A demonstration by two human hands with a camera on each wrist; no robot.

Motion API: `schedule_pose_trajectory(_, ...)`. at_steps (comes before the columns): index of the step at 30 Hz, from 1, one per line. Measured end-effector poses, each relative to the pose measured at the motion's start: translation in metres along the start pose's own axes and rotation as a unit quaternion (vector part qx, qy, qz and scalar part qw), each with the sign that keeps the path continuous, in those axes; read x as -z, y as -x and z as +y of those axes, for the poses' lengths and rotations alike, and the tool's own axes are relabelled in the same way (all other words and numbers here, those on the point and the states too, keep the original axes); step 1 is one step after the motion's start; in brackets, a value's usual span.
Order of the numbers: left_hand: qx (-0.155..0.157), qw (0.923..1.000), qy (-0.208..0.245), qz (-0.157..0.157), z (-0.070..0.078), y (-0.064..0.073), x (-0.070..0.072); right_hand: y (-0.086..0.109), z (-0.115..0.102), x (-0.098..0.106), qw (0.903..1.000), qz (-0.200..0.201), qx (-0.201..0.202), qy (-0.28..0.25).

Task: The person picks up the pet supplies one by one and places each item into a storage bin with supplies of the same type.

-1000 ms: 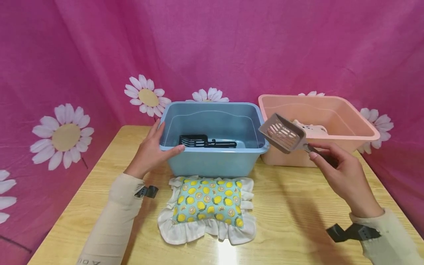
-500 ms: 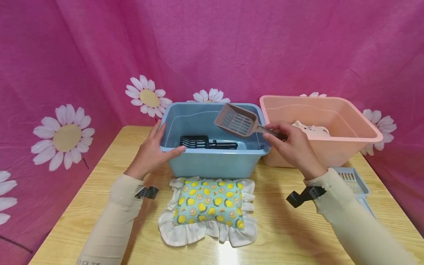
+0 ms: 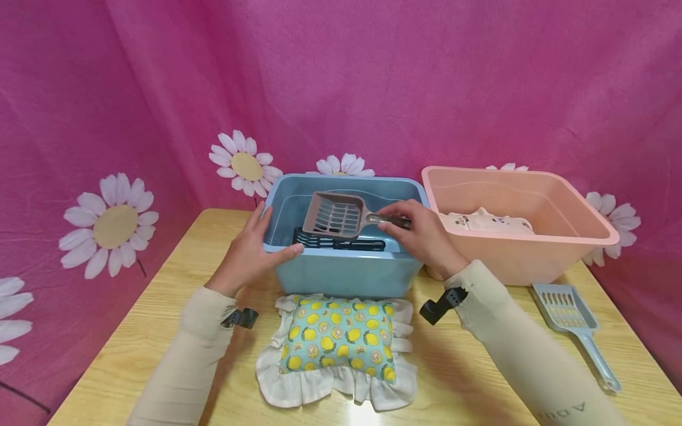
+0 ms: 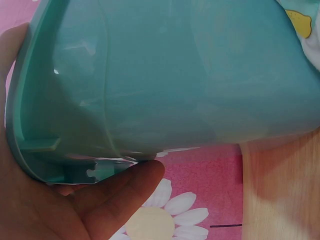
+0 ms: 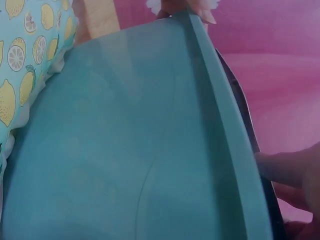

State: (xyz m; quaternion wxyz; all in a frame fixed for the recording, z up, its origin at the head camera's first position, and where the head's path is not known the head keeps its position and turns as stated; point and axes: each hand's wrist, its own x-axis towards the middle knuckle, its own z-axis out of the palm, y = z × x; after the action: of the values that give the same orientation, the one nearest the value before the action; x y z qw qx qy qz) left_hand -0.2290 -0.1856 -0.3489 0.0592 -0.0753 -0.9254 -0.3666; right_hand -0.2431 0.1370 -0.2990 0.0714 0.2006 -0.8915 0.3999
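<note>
A brown litter scoop is pinched by its handle in my right hand. Its slotted head hangs tilted over the blue bin, covering part of a black slotted scoop lying inside. At the bin's left front corner, my left hand grips the rim, thumb along the front edge. The left wrist view shows the fingers of that hand bent under the rim. Only the right hand's fingers show beyond the bin's edge in the right wrist view; the brown scoop is mostly hidden there.
A peach bin holding a white patterned item stands right of the blue one. On the table at right lies a grey-blue litter scoop. A frilled lemon-print cushion lies before the blue bin. A pink flowered cloth hangs behind.
My right hand has carried the brown scoop leftward from the peach bin to over the blue bin and lowered it. The grey-blue scoop has come into view. My left hand stays on the rim.
</note>
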Motion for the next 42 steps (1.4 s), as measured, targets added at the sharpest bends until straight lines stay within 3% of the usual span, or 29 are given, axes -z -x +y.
schedule_pose_trajectory(15, -0.007, 0.9999, -0.002, 0.007, 0.001, -0.001, 0.001, -0.017, 0.002, -0.019, 0.9928, 0.002, 0.08, 0.089)
schedule_pose_trajectory(32, -0.009, 0.9999, 0.005, 0.006, -0.001, 0.0, 0.001, -0.014, 0.002, -0.021, 0.994, -0.034, 0.039, 0.096)
schedule_pose_trajectory(37, -0.008, 1.0, 0.003, 0.003, 0.0, 0.003, 0.002, -0.009, 0.002, -0.018, 0.9951, -0.022, 0.039, 0.088)
schedule_pose_trajectory(42, -0.021, 0.9997, 0.006, 0.012, -0.001, 0.003, 0.0, 0.007, 0.006, 0.001, 0.9952, 0.01, 0.068, 0.071)
